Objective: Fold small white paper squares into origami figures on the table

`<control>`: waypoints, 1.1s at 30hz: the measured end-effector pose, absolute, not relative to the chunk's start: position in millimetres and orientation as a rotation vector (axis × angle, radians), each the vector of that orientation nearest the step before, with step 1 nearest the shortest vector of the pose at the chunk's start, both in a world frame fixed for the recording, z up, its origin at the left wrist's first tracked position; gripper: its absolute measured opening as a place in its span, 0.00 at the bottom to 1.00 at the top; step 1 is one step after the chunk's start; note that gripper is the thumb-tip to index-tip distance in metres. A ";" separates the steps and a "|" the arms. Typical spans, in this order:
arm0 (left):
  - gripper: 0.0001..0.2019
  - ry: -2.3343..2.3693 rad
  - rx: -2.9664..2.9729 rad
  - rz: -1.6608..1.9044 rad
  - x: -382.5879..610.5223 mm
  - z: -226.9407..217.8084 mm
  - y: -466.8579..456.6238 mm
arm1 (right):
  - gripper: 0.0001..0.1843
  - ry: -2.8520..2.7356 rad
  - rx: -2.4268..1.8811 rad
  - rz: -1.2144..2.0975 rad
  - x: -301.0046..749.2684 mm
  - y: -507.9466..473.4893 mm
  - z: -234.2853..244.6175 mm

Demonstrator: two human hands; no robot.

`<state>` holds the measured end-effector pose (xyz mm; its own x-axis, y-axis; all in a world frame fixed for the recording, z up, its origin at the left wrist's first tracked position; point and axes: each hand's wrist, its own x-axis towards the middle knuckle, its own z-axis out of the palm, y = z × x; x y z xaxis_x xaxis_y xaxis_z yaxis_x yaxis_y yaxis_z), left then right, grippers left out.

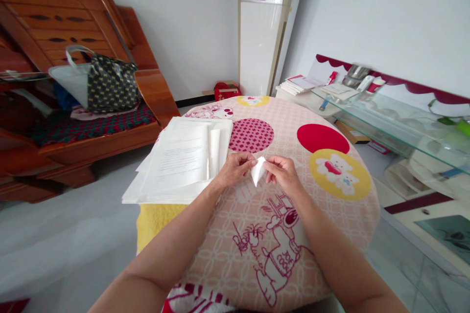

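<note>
My left hand (237, 166) and my right hand (283, 172) meet over the middle of a round table (341, 215) covered by a pink cartoon-print cloth. Both pinch a small folded piece of white paper (258, 171) held between them, just above the cloth. Fingers of both hands are closed on its edges. A stack of white paper sheets (179, 161) lies on the table's left side, right beside my left hand.
A wooden sofa (73, 122) with a patterned bag (110, 83) stands at left. A tall white air conditioner (262, 29) stands in the far corner. A glass shelf unit (396, 122) with books and cups runs along the right wall.
</note>
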<state>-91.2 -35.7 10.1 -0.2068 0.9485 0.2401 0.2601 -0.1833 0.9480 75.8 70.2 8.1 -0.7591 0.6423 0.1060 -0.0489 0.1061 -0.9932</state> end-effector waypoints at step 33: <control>0.21 1.409 1.161 1.518 -97.5 -1.0 -31.7 | 0.15 -1.821 -0.545 2.036 71.9 68.3 1.6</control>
<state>-97.5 -31.7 -1.0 -0.3090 0.9427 0.1258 0.0555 -0.1142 0.9919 71.9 68.3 1.6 -0.8632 0.5025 -0.0490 -0.0071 -0.1090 -0.9940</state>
